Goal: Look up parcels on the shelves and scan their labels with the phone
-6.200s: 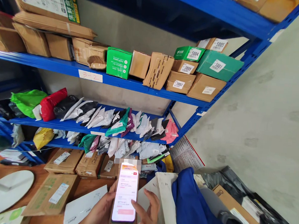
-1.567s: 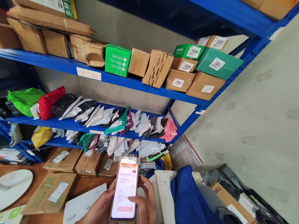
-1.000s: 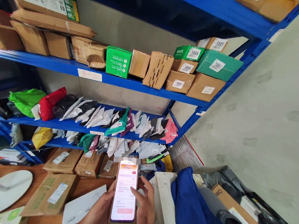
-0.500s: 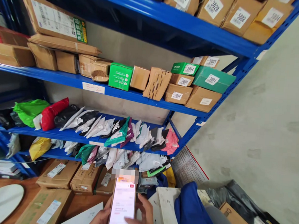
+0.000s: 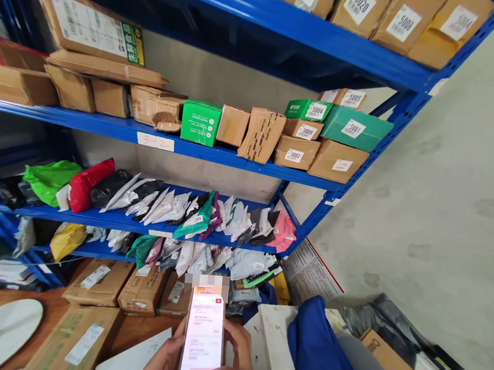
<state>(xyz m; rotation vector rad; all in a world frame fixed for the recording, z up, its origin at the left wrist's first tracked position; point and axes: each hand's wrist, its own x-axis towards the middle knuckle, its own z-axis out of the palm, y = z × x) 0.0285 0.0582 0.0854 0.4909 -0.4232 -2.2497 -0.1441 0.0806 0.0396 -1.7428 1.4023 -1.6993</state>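
Observation:
A lit smartphone [image 5: 202, 336] with a white and orange screen stands upright at the bottom centre of the head view. My left hand [image 5: 163, 361] grips it from the left side and below. My right hand [image 5: 235, 361] wraps around its right edge, with a finger lying across the lower part of the screen. Both hands are cut off by the bottom edge. Behind the phone rises a blue metal shelving rack [image 5: 215, 157] full of parcels.
Cardboard boxes with number labels such as a 3002 box [image 5: 294, 152] fill the upper shelves. Soft mailer bags [image 5: 193, 212] line the lower shelves. Boxes [image 5: 98, 281] and a white round disc [image 5: 0, 325] lie on the wooden floor. A blue garment [image 5: 323, 356] drapes over a white stand at right.
The view has tilted upward, so the top shelf with numbered boxes shows and the phone sits lower. My right finger has shifted down the screen.

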